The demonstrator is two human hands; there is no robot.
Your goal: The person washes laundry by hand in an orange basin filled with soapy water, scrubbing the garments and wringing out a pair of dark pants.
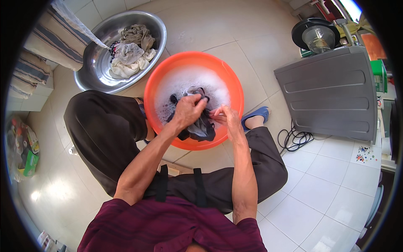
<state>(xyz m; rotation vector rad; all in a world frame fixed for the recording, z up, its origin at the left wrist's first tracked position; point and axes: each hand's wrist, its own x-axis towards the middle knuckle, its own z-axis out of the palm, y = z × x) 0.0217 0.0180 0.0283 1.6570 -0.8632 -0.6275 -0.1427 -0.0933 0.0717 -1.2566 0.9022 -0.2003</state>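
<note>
An orange plastic basin point(234, 82) stands on the floor between my legs, with white suds point(195, 74) over its water. My left hand point(188, 108) grips a dark grey and black wet cloth item point(201, 127) above the suds, its fingers curled around a bunched part. At the item's right side, my right hand point(225, 116) has its thumb and fingers bent on a dark edge of the cloth. The lower part of the cloth hangs within the basin; its far folds lie in the foam.
A steel basin point(94, 67) with wet white and brown clothes point(129, 56) stands at the far left, under a striped curtain point(59, 34). On the right are a grey appliance point(327, 94) and a coiled black cable point(296, 140). A filled plastic bag point(23, 148) lies at the left.
</note>
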